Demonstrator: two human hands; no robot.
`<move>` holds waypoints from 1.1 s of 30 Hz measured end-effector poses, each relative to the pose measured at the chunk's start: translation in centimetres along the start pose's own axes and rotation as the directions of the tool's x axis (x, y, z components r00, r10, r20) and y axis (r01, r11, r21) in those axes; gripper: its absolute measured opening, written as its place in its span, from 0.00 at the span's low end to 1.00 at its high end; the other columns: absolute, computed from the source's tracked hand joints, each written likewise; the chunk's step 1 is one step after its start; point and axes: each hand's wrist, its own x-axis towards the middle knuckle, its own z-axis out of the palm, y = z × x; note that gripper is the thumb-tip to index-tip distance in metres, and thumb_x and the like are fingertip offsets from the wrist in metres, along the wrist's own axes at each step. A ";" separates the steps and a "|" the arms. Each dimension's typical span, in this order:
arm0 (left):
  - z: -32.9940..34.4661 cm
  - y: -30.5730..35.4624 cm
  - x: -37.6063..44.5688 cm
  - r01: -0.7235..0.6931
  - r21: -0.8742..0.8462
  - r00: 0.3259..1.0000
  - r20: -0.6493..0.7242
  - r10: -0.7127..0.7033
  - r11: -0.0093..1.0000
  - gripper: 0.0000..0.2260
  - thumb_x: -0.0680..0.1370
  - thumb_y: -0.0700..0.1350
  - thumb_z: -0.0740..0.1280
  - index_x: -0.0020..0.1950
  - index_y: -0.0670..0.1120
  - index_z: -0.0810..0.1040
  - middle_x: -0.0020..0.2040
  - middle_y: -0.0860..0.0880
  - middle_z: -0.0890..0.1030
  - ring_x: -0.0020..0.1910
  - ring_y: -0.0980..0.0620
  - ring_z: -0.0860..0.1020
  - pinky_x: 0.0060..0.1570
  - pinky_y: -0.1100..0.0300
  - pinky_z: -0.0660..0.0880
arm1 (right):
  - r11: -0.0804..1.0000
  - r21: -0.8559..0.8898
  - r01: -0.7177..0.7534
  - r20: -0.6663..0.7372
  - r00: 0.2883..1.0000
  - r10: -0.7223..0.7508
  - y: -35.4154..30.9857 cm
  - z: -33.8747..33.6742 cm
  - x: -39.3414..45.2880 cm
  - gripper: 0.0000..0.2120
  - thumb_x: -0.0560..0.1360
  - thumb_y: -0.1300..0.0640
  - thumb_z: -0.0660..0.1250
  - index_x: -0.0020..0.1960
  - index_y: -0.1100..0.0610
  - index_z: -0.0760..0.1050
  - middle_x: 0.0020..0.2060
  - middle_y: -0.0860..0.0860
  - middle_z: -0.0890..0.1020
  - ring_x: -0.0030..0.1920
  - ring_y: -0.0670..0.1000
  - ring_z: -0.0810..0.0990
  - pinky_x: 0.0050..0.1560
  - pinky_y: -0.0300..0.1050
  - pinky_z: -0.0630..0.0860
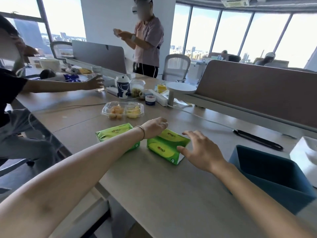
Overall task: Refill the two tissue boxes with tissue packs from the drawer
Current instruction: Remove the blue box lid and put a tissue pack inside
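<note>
A: Where two green tissue packs lie side by side on the desk, how is the nearer pack expected to handle?

B: It is judged light and soft, its film wrapper probably slippery; a hold across the short ends, or a broad pinch over the top, is advised. The left hand is laid over its far edge with fingers curled; whether it is actually gripped cannot be told. The right hand is spread open, thumb touching the pack's near end, nothing held.

A: And the second pack?

B: It rests just left of the first, partly hidden by the left forearm, untouched.

A: Which containers are shown?

B: A teal tissue box stands open at the right, its visible interior empty. A white box beside it is cut off by the frame edge; its contents cannot be told. Farther back, a clear two-compartment clamshell is seen with orange fruit pieces left and yellow pieces right.
</note>
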 end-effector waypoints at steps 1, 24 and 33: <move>0.2 -0.1 0.0 0.000 -0.020 1.000 0.003 0.000 1.000 0.21 0.84 0.54 0.58 0.75 0.49 0.69 0.69 0.45 0.77 0.63 0.45 0.77 0.61 0.54 0.74 | 1.000 -0.004 -0.010 0.029 1.000 0.010 0.0 0.2 0.2 0.34 0.75 0.33 0.63 0.76 0.46 0.63 0.70 0.51 0.72 0.66 0.56 0.76 0.59 0.54 0.76; -0.1 6.4 -3.9 -0.173 -0.247 0.983 -0.097 0.153 0.953 0.22 0.79 0.62 0.62 0.72 0.60 0.70 0.64 0.52 0.79 0.56 0.42 0.81 0.59 0.41 0.77 | 0.980 0.193 0.043 -0.114 0.993 -0.021 1.6 -6.4 -0.9 0.44 0.65 0.40 0.78 0.77 0.41 0.63 0.58 0.46 0.81 0.54 0.50 0.79 0.55 0.50 0.78; 2.5 16.3 -5.3 -0.422 -0.156 0.906 -0.057 0.419 0.893 0.26 0.71 0.64 0.68 0.67 0.58 0.75 0.62 0.52 0.79 0.56 0.52 0.81 0.57 0.48 0.79 | 0.987 0.152 0.044 -0.171 0.985 -0.018 9.1 -14.7 -7.3 0.42 0.65 0.46 0.81 0.75 0.39 0.66 0.59 0.43 0.80 0.53 0.47 0.80 0.56 0.46 0.76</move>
